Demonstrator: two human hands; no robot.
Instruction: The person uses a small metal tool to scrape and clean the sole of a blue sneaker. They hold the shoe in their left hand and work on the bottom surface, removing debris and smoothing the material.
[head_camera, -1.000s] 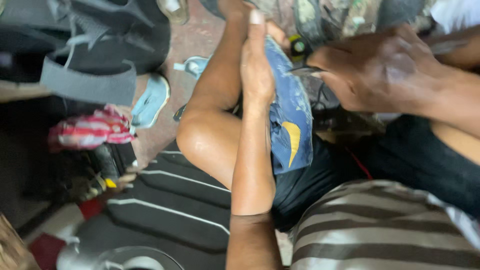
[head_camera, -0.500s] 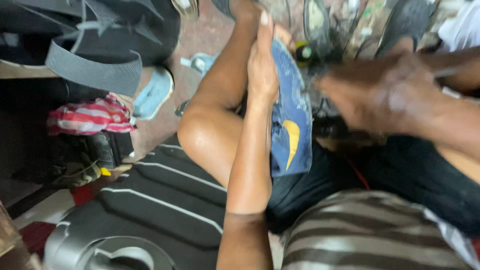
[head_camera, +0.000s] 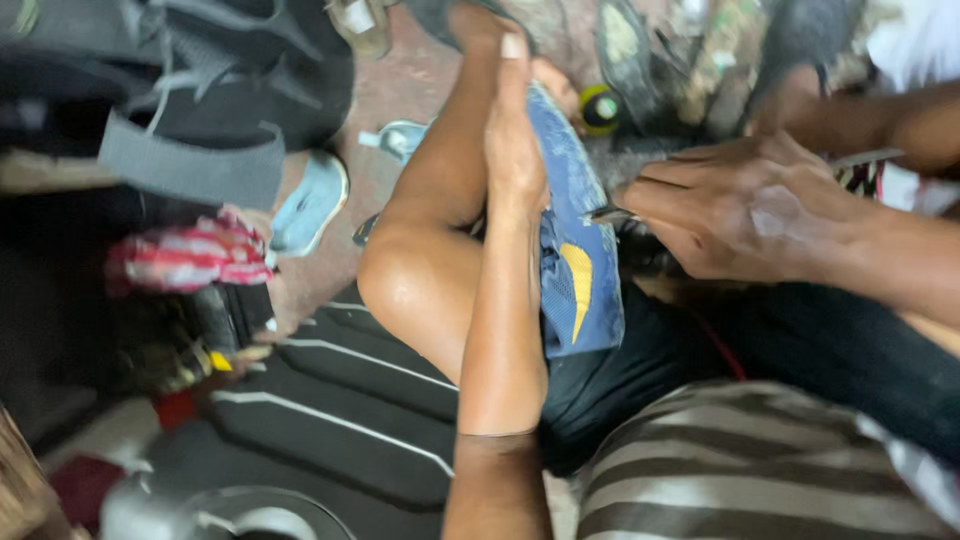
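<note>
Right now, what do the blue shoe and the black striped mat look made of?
Blue shoe: seemingly worn textile, matte and scuffed, with a smoother yellow patch. Black striped mat: probably rubber or plastic, with ridged panels and a faint sheen. Blur leaves both uncertain.
</note>
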